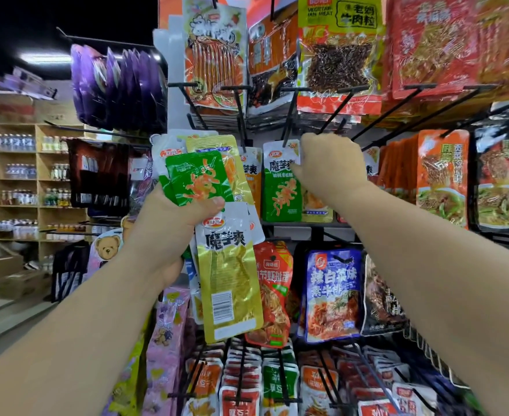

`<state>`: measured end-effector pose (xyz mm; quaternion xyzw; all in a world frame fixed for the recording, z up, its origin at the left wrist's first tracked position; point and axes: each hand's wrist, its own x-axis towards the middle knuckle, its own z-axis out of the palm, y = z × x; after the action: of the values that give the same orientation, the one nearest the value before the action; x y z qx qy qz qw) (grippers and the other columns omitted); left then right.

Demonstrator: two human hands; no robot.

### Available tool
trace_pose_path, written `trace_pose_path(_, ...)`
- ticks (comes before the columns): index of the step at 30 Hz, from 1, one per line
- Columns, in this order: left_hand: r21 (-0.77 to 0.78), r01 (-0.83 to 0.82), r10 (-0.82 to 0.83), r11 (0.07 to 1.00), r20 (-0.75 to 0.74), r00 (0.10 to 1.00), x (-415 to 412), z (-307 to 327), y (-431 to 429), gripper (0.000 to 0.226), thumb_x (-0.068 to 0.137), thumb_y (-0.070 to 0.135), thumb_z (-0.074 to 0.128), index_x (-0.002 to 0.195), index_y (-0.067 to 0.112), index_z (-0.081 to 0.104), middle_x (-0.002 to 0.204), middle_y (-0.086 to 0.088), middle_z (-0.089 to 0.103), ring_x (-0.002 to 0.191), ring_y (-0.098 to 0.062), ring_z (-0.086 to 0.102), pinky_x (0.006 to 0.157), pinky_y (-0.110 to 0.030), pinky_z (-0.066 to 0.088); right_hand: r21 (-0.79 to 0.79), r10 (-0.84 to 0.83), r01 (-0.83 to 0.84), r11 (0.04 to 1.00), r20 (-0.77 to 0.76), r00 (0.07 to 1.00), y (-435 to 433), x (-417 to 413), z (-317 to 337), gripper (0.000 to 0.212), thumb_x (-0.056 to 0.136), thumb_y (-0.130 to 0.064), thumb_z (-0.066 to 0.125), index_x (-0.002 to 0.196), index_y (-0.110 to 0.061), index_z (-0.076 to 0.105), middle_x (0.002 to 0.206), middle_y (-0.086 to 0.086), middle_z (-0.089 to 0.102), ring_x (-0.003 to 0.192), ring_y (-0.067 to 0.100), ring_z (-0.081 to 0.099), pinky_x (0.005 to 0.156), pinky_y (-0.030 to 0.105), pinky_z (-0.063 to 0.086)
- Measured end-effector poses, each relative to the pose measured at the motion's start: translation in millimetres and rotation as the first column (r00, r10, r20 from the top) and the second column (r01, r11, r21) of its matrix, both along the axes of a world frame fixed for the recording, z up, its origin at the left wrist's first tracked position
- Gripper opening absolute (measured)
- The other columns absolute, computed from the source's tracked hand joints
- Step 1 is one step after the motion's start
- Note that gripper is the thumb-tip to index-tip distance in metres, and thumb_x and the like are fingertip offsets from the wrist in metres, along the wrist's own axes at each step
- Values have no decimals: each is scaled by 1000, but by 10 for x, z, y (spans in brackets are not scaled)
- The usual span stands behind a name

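My left hand (172, 223) grips a bunch of snack packets: a green packet (196, 178) sticks up above the thumb and a yellow packet (229, 277) hangs down below it. My right hand (328, 163) is raised to a black peg hook (287, 127) on the snack rack. Its fingers pinch the upper right corner of a green-and-white packet (280, 190) hanging there. The fingertips are hidden behind the hand.
The rack is crowded with hanging snack packets on black pegs above, below and to the right, among them a blue packet (332, 295). Purple bags (118, 85) hang at upper left. Wooden shelves of bottles (22, 181) stand at far left, with cardboard boxes on steps below.
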<state>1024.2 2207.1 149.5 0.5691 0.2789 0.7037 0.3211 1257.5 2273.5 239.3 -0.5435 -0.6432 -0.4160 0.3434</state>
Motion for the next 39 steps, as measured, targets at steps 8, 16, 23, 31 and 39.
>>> trace_pose_path(8, 25, -16, 16, 1000, -17, 1000, -12, -5, 39, 41, 88, -1, 75, 126, 12, 66, 99, 8, 80, 92, -10, 76, 79, -29, 59, -271, -144, 311, 911, 498, 855, 102, 64, -71, 88, 96, -60, 61, 164, -38, 10, 171, 17, -12, 159, 37, -5, 127, 56, 12)
trace_pose_path(16, 28, -12, 12, 1000, -16, 1000, -12, 0, 34, 40, 89, -4, 74, 124, 15, 66, 97, 9, 80, 87, -7, 76, 66, -17, 58, -438, -120, 313, 843, 414, 902, 218, -77, -117, 78, 103, -63, 41, 165, -37, 0, 172, 12, -13, 159, 34, -8, 125, 63, 8)
trace_pose_path(23, 33, 1, -2, 999, 33, 999, -11, -68, -81, 30, 93, 1, 71, 115, 22, 69, 100, 9, 80, 93, -11, 76, 81, -32, 59, -71, 539, -621, 780, -429, 725, -600, -375, -355, 42, 104, -48, 53, 80, -15, 60, 73, 1, 62, 72, 22, 65, 64, 39, 48)
trace_pose_path(31, 17, -62, 57, 998, 202, 978, 55, -463, -355, 34, 91, -2, 73, 124, 6, 67, 101, -4, 79, 91, -25, 78, 72, -43, 65, -281, 427, -785, 552, -714, 555, -1188, -616, -1394, 63, 64, -65, 88, 110, -37, 56, 88, -13, 63, 74, 0, 60, 53, 14, 42)
trace_pose_path(39, -41, -62, 68, 997, 162, 984, 139, -518, -481, 25, 96, 16, 72, 121, 14, 70, 103, 4, 80, 97, -16, 77, 79, -42, 63, -37, 435, -901, 432, -867, 244, -1109, -526, -1656, 49, 63, -64, 89, 98, -32, 75, 91, 11, 77, 85, 36, 75, 74, 59, 60)
